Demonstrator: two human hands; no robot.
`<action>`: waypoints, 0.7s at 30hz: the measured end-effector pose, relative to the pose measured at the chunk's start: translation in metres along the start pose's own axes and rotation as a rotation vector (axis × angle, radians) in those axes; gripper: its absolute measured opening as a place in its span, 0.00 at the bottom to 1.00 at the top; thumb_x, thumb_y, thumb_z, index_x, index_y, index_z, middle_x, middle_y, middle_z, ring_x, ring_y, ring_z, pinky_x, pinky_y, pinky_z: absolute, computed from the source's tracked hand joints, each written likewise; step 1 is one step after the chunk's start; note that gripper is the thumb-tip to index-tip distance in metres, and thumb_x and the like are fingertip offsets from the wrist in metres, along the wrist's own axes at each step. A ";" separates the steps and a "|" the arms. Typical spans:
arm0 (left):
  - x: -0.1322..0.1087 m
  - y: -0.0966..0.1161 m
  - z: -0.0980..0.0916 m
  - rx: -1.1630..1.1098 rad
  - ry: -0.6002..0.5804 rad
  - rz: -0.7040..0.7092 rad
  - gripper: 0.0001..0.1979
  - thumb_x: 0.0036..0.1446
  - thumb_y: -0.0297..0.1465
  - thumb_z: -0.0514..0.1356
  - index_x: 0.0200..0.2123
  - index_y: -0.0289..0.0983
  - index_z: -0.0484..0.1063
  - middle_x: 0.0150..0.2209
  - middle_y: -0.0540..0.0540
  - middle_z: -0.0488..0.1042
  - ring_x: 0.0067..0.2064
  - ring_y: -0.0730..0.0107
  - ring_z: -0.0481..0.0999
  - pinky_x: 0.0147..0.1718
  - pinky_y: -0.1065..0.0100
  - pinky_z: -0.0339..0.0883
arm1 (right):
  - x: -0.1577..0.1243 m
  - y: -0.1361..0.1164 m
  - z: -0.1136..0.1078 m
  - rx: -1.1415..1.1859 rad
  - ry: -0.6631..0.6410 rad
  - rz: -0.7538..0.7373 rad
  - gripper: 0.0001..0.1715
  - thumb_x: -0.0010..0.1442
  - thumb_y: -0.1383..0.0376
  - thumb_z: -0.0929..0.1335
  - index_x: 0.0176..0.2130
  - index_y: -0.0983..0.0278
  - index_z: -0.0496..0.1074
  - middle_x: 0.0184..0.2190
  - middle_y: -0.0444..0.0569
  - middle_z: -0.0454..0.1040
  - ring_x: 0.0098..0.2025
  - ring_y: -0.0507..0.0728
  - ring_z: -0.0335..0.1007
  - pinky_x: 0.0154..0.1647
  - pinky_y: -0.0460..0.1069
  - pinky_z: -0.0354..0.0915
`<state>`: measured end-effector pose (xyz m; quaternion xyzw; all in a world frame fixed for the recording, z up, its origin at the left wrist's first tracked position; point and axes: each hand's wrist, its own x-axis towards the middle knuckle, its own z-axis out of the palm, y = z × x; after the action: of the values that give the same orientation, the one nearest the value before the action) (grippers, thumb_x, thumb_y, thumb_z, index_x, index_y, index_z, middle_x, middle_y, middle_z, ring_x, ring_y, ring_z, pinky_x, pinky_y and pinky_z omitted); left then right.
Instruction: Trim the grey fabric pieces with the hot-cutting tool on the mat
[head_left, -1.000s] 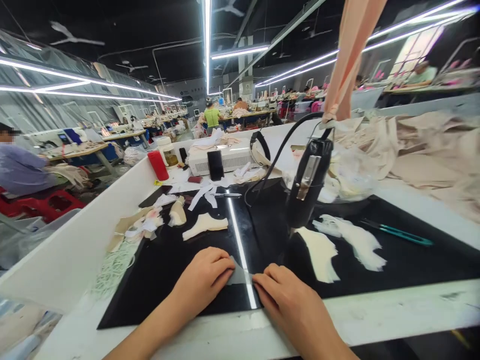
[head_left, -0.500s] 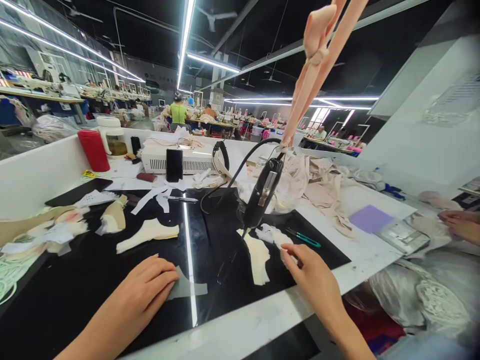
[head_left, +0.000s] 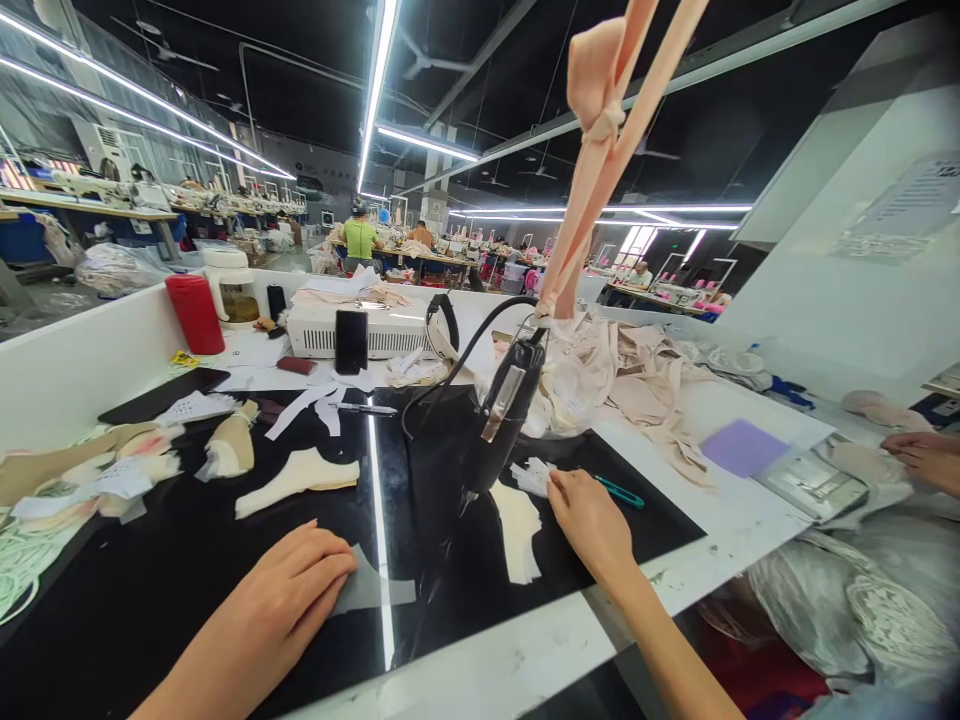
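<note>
My left hand (head_left: 289, 590) lies flat on the black table surface (head_left: 442, 620), its fingertips over the edge of a translucent grey piece (head_left: 379, 590). Farther right, my right hand (head_left: 589, 515) is closed at the edge of a white scrap pile (head_left: 531, 477); what its fingertips hold is hidden. Beside it lies a cream cut piece (head_left: 517, 530). A black handheld tool (head_left: 502, 410) hangs from peach straps (head_left: 592, 170), its thin tip pointing down between my hands. Another cream piece (head_left: 300, 478) is above my left hand.
Teal snips (head_left: 621, 492) lie just beyond my right hand. A pen (head_left: 365, 408), a phone (head_left: 351, 342) and a white box unit (head_left: 311, 330) stand or lie farther back. Beige fabric (head_left: 645, 370) is heaped at right, near another person's hand (head_left: 926, 460).
My right hand has moved left and slightly up onto the white scraps. The hanging tool has swung left. My left hand stays on the grey piece.
</note>
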<state>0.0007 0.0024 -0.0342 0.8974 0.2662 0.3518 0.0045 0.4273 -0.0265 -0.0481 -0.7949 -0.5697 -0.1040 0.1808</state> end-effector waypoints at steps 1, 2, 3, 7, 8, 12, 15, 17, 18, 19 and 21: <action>0.000 0.000 0.000 -0.002 0.007 0.005 0.13 0.76 0.37 0.54 0.46 0.47 0.80 0.45 0.52 0.84 0.48 0.66 0.85 0.64 0.62 0.73 | -0.001 0.001 0.000 0.003 -0.005 0.006 0.20 0.72 0.57 0.72 0.59 0.63 0.74 0.57 0.54 0.77 0.53 0.61 0.78 0.54 0.61 0.77; 0.000 0.000 0.000 -0.005 0.010 0.007 0.13 0.76 0.37 0.54 0.47 0.47 0.80 0.45 0.52 0.84 0.48 0.66 0.85 0.64 0.62 0.73 | -0.002 0.002 -0.001 0.009 -0.007 0.015 0.20 0.72 0.57 0.72 0.59 0.63 0.74 0.57 0.54 0.77 0.53 0.61 0.79 0.54 0.61 0.77; -0.001 -0.001 0.001 -0.005 0.006 0.005 0.13 0.76 0.37 0.54 0.47 0.47 0.80 0.45 0.52 0.84 0.48 0.66 0.85 0.64 0.62 0.73 | -0.002 0.004 -0.003 0.015 -0.006 0.027 0.20 0.72 0.57 0.72 0.59 0.63 0.74 0.57 0.54 0.77 0.53 0.61 0.79 0.54 0.61 0.77; -0.006 -0.004 0.003 0.016 -0.032 -0.007 0.12 0.76 0.37 0.55 0.49 0.48 0.80 0.47 0.52 0.84 0.51 0.65 0.85 0.65 0.60 0.73 | -0.001 0.013 -0.011 0.034 0.008 0.080 0.20 0.72 0.57 0.72 0.59 0.63 0.74 0.57 0.54 0.77 0.54 0.61 0.78 0.54 0.61 0.77; -0.008 -0.005 0.004 0.022 -0.038 -0.006 0.13 0.76 0.38 0.55 0.49 0.48 0.80 0.48 0.52 0.84 0.52 0.64 0.84 0.65 0.59 0.73 | 0.000 0.016 -0.012 0.036 0.008 0.092 0.20 0.72 0.57 0.72 0.59 0.63 0.74 0.58 0.54 0.77 0.54 0.61 0.78 0.54 0.61 0.77; -0.010 -0.007 0.006 0.026 -0.048 -0.004 0.13 0.77 0.38 0.54 0.49 0.48 0.80 0.48 0.52 0.83 0.53 0.63 0.84 0.65 0.57 0.73 | 0.007 0.020 -0.011 0.052 -0.010 0.129 0.20 0.72 0.57 0.72 0.59 0.62 0.74 0.58 0.54 0.77 0.54 0.61 0.78 0.54 0.61 0.77; -0.009 -0.008 0.006 0.013 -0.049 -0.011 0.13 0.77 0.38 0.54 0.49 0.48 0.80 0.47 0.51 0.83 0.53 0.63 0.84 0.65 0.58 0.73 | 0.013 0.018 -0.005 0.074 -0.040 0.132 0.21 0.72 0.57 0.72 0.59 0.63 0.74 0.58 0.54 0.77 0.53 0.61 0.78 0.54 0.61 0.77; -0.008 -0.007 0.005 0.002 -0.046 -0.015 0.13 0.76 0.38 0.54 0.48 0.47 0.80 0.47 0.51 0.83 0.52 0.64 0.84 0.65 0.59 0.73 | 0.015 0.016 -0.002 0.093 -0.057 0.130 0.21 0.72 0.57 0.72 0.59 0.63 0.74 0.58 0.54 0.77 0.53 0.61 0.78 0.54 0.61 0.77; -0.008 -0.007 0.005 -0.002 -0.045 -0.018 0.13 0.76 0.38 0.54 0.48 0.47 0.80 0.47 0.51 0.83 0.51 0.64 0.85 0.65 0.59 0.73 | 0.015 0.015 -0.001 0.104 -0.063 0.131 0.21 0.72 0.57 0.72 0.59 0.63 0.74 0.58 0.54 0.77 0.53 0.61 0.78 0.54 0.61 0.77; -0.008 -0.007 0.004 -0.006 -0.044 -0.021 0.12 0.76 0.38 0.55 0.48 0.47 0.80 0.47 0.51 0.83 0.50 0.64 0.85 0.65 0.59 0.73 | 0.015 0.015 -0.001 0.116 -0.066 0.133 0.21 0.72 0.57 0.72 0.59 0.63 0.74 0.58 0.54 0.77 0.53 0.61 0.78 0.54 0.61 0.77; -0.008 -0.006 0.004 -0.010 -0.038 -0.023 0.12 0.76 0.37 0.55 0.48 0.47 0.80 0.47 0.52 0.83 0.50 0.65 0.85 0.66 0.59 0.72 | 0.014 0.016 -0.002 0.146 -0.062 0.141 0.21 0.72 0.57 0.72 0.59 0.62 0.74 0.58 0.54 0.77 0.53 0.61 0.78 0.54 0.61 0.77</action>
<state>-0.0042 0.0049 -0.0435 0.9008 0.2746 0.3358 0.0179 0.4473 -0.0199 -0.0441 -0.8207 -0.5238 -0.0246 0.2271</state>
